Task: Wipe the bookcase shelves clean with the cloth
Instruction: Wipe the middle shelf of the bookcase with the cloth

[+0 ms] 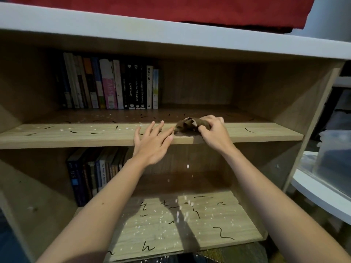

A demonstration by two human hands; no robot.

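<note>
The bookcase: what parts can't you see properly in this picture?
- Head view: the shelf under the cloth is hidden by the cloth and the right hand.
- Lower books: some are covered by the left forearm, and their titles are too small to read.
- Red fabric on top: cut off by the upper edge.
- Falling crumbs: blurred.

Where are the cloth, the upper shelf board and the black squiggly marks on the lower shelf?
cloth (pixel 187 124): head view, middle of the bunched brown fabric.
upper shelf board (pixel 76 138): head view, bare front edge.
black squiggly marks (pixel 221 233): head view, the large one at right.
</note>
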